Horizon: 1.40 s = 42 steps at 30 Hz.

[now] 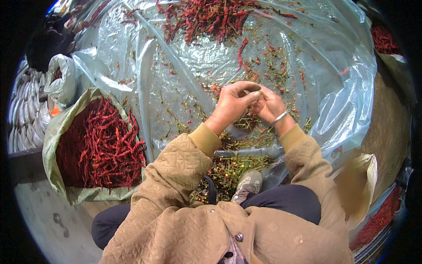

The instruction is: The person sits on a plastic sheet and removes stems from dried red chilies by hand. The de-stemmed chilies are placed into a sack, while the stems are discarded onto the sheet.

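Note:
My left hand point(232, 104) and my right hand point(269, 106) meet in front of me, above a plastic sheet point(189, 83). The left thumb and fingertips are pinched together against the right fingers, which curl inward. Whatever lies between them, if anything, is too small or hidden to make out. A silvery bracelet circles the right wrist. Below the hands, stems and yellowish seeds point(228, 169) litter the sheet. One long red dried chili point(241, 53) lies just beyond them, and a heap of dried chilies point(211, 20) sits at the far side.
At my left stands an open pale green sack point(53, 163) of red chilies point(110, 145). A smaller white sack point(63, 86) is behind it. More chilies point(382, 215) lie at lower right, beside a pale sack point(371, 176). My shoe point(247, 187) rests at the sheet's near edge.

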Each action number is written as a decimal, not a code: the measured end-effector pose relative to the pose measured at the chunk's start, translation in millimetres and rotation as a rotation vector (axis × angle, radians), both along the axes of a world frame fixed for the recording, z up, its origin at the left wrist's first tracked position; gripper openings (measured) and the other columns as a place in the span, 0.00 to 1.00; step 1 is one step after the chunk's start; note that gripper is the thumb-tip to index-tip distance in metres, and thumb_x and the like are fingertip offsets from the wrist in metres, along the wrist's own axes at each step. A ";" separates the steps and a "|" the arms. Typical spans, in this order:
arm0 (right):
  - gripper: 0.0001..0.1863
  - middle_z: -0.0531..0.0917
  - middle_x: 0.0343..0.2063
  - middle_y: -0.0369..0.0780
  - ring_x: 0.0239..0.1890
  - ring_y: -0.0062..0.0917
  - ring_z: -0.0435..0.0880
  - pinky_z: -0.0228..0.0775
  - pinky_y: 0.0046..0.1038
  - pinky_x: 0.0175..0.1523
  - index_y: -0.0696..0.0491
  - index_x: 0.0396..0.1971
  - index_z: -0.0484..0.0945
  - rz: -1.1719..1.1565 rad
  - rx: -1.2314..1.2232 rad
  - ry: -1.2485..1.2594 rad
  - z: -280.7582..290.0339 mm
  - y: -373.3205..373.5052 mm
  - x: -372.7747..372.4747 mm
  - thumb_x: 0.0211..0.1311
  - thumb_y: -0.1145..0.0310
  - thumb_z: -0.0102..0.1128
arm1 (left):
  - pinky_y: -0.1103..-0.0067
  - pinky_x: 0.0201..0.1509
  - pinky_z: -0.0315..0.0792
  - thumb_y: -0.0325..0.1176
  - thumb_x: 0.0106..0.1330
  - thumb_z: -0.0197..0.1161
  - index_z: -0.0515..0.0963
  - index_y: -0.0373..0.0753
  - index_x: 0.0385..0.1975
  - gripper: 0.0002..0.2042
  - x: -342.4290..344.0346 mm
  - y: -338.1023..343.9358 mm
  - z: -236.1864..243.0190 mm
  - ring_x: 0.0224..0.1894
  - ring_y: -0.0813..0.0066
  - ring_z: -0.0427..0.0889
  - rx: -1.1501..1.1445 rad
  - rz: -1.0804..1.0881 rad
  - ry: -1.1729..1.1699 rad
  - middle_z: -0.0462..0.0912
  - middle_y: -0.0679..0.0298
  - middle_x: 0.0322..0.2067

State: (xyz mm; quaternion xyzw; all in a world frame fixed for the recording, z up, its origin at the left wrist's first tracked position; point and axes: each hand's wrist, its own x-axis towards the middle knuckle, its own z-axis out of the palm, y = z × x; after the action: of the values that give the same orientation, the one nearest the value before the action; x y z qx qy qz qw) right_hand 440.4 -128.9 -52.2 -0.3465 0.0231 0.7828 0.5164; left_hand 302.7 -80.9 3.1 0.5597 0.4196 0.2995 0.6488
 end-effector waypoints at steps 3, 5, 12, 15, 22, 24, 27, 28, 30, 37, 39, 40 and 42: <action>0.12 0.74 0.24 0.37 0.17 0.18 0.64 0.53 0.18 0.20 0.53 0.32 0.72 -0.027 0.036 0.296 2.6 -23.7 19.2 0.63 0.61 0.43 | 0.85 0.26 0.70 0.28 0.56 0.58 0.76 0.33 0.34 0.08 13.9 30.5 -9.8 0.25 0.85 0.73 0.128 0.003 0.181 0.78 0.67 0.26; 0.10 0.72 0.22 0.37 0.16 0.16 0.61 0.52 0.16 0.20 0.54 0.32 0.71 -0.010 0.076 0.104 11.8 -45.7 41.1 0.62 0.63 0.44 | 0.82 0.25 0.70 0.29 0.54 0.59 0.76 0.33 0.31 0.08 20.7 66.2 -31.6 0.23 0.81 0.75 0.332 0.090 0.389 0.79 0.62 0.23; 0.07 0.72 0.19 0.32 0.15 0.09 0.64 0.49 0.11 0.17 0.56 0.32 0.72 -0.077 -0.194 -0.967 112.8 -166.8 127.1 0.58 0.68 0.49 | 0.68 0.37 0.70 0.40 0.48 0.64 0.74 0.31 0.26 0.16 25.9 156.2 -89.0 0.33 0.56 0.78 0.536 -0.042 0.954 0.78 0.48 0.26; 0.09 0.75 0.22 0.34 0.19 0.13 0.71 0.56 0.16 0.19 0.57 0.31 0.74 -0.112 -0.486 -1.447 128.7 -271.7 186.0 0.58 0.67 0.48 | 0.72 0.35 0.71 0.35 0.46 0.64 0.75 0.33 0.22 0.11 28.3 160.9 -84.3 0.30 0.60 0.79 0.432 0.026 0.653 0.78 0.52 0.24; 0.19 0.70 0.46 0.50 0.49 0.41 0.68 0.59 0.32 0.54 0.61 0.43 0.68 0.595 -0.587 -2.218 110.8 -371.2 231.1 0.52 0.67 0.53 | 0.69 0.38 0.70 0.39 0.48 0.63 0.73 0.33 0.27 0.15 35.7 145.0 -81.7 0.33 0.55 0.77 0.602 0.028 0.819 0.76 0.48 0.26; 0.17 0.73 0.43 0.49 0.45 0.39 0.72 0.62 0.31 0.51 0.62 0.42 0.68 0.499 -0.384 -2.331 134.0 -291.5 200.2 0.53 0.70 0.52 | 0.67 0.37 0.69 0.37 0.47 0.63 0.74 0.33 0.29 0.14 38.1 145.0 -98.3 0.33 0.51 0.76 0.767 0.000 0.999 0.76 0.49 0.24; 0.13 0.78 0.32 0.43 0.33 0.25 0.77 0.67 0.23 0.40 0.60 0.38 0.72 0.274 -0.264 -1.982 153.1 -205.6 162.4 0.53 0.71 0.53 | 0.71 0.36 0.71 0.35 0.47 0.64 0.73 0.33 0.27 0.13 24.7 163.9 -101.0 0.30 0.54 0.77 0.675 -0.020 0.848 0.78 0.51 0.25; 0.12 0.78 0.31 0.43 0.33 0.23 0.77 0.67 0.22 0.40 0.60 0.38 0.72 0.237 -0.235 -1.950 155.7 -195.5 157.4 0.53 0.71 0.53 | 0.74 0.32 0.71 0.31 0.47 0.62 0.73 0.33 0.25 0.09 30.3 152.8 -92.0 0.26 0.64 0.78 0.533 0.041 0.729 0.78 0.53 0.23; 0.11 0.78 0.30 0.42 0.32 0.24 0.77 0.67 0.22 0.39 0.60 0.35 0.73 0.219 -0.097 -1.865 146.8 -162.2 143.2 0.52 0.72 0.53 | 0.78 0.27 0.71 0.32 0.48 0.63 0.73 0.34 0.23 0.09 11.6 148.1 -87.2 0.22 0.75 0.75 0.179 0.179 0.495 0.77 0.60 0.21; 0.09 0.78 0.23 0.43 0.28 0.30 0.78 0.68 0.26 0.33 0.57 0.29 0.75 0.429 0.395 -1.653 52.4 -27.1 115.3 0.52 0.67 0.53 | 0.71 0.30 0.69 0.43 0.47 0.65 0.74 0.33 0.22 0.17 34.4 81.7 -83.8 0.24 0.63 0.76 0.267 0.062 0.825 0.77 0.55 0.21; 0.09 0.78 0.20 0.42 0.26 0.30 0.79 0.68 0.26 0.32 0.56 0.26 0.75 0.394 0.287 -1.565 25.2 21.2 115.3 0.51 0.66 0.53 | 0.67 0.34 0.69 0.42 0.47 0.64 0.73 0.35 0.22 0.15 41.7 70.5 -88.4 0.29 0.54 0.76 0.392 0.089 0.935 0.76 0.51 0.25; 0.09 0.78 0.20 0.42 0.26 0.32 0.79 0.69 0.28 0.31 0.56 0.25 0.75 0.322 0.304 -1.548 7.6 42.9 118.6 0.51 0.66 0.53 | 0.65 0.34 0.68 0.40 0.48 0.63 0.73 0.36 0.22 0.13 46.3 66.1 -91.7 0.31 0.51 0.74 0.456 0.113 0.899 0.76 0.52 0.25; 0.09 0.79 0.21 0.44 0.27 0.36 0.78 0.69 0.31 0.33 0.54 0.24 0.75 0.205 0.352 -1.680 -30.8 88.8 124.9 0.50 0.64 0.54 | 0.66 0.34 0.68 0.39 0.49 0.62 0.72 0.35 0.22 0.12 44.5 62.7 -95.2 0.31 0.52 0.74 0.509 0.082 0.865 0.75 0.52 0.26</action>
State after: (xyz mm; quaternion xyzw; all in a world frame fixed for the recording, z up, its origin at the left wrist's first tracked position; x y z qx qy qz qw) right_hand 565.2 -40.1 -83.0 -0.7257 -0.5192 0.3022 0.3353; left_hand 347.1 -18.2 -92.0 0.7561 0.5854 0.1584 0.2460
